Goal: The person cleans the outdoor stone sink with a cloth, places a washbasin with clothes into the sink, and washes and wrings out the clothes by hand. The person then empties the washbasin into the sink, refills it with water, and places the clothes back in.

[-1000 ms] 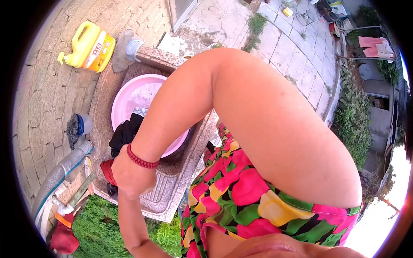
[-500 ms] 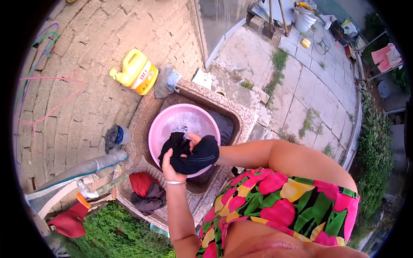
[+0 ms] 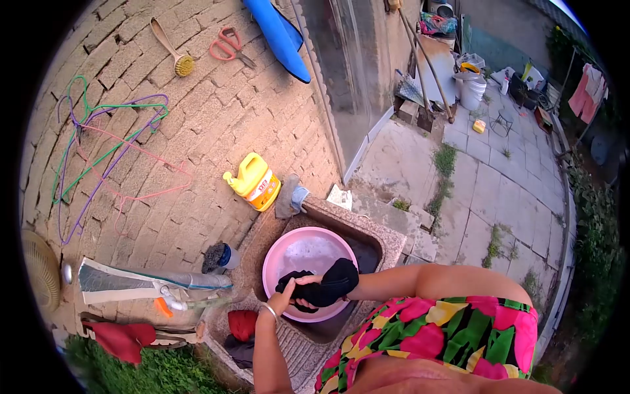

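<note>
Black cloth (image 3: 339,281) is bunching between both hands above the pink basin (image 3: 266,279), where foamy water is showing. The left hand (image 3: 283,299), a silver bracelet (image 3: 266,309) circling its wrist, is closing its fingers around the cloth from the near left side. The right hand (image 3: 308,282) is also holding the cloth, with its fingers partly showing and the fabric wrapping around its wrist; how tightly it is gripping, I cannot tell. The basin is sitting inside a speckled stone sink (image 3: 388,241). On the ridged surface (image 3: 298,358) beside the left forearm, a red cloth (image 3: 243,324) is lying against a dark cloth (image 3: 237,352). A yellow jug (image 3: 254,184) is standing near the sink's far left edge, with a grey cloth (image 3: 287,199) resting just beside it.
</note>
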The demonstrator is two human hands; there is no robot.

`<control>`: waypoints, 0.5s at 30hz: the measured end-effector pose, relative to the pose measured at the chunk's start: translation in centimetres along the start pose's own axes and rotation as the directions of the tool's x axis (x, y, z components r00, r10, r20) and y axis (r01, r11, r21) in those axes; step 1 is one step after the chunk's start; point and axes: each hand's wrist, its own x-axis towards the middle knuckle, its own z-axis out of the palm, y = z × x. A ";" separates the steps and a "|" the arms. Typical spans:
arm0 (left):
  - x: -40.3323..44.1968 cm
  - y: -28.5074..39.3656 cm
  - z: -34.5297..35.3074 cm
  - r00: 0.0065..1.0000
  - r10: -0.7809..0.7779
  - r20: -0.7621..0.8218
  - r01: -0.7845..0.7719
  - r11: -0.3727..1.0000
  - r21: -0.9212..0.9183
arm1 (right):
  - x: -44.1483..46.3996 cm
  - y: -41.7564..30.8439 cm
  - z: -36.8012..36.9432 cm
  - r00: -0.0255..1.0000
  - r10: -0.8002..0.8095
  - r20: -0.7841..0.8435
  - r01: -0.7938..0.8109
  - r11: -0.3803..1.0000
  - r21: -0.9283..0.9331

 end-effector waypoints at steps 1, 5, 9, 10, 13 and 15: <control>1.1 -2.8 0.4 0.998 0.028 -0.050 -0.045 0.924 -0.379 | -0.1 -0.1 1.0 0.972 0.095 -0.217 -0.021 0.947 0.320; -1.1 -7.2 3.0 0.992 0.060 -0.108 -0.123 0.437 -0.891 | 0.1 -1.0 3.7 0.987 0.030 -0.158 0.023 0.946 0.325; -1.9 -3.2 8.6 0.836 0.543 -0.079 -0.002 -0.141 -0.990 | 1.0 -0.1 7.6 0.997 -0.072 0.032 0.056 0.934 0.353; 0.8 -2.7 9.4 0.544 0.766 -0.343 0.052 -0.439 -0.897 | 1.4 0.2 8.0 0.992 -0.088 0.085 0.049 0.923 0.382; 2.9 -3.1 7.4 0.045 0.875 -0.482 0.177 -0.482 -0.858 | 1.2 0.7 8.9 0.990 -0.014 0.140 -0.031 0.948 0.318; 2.9 -3.5 6.4 0.410 0.648 -0.642 -0.206 -0.621 -0.757 | 0.7 1.5 8.7 0.995 0.035 0.099 -0.067 0.935 0.347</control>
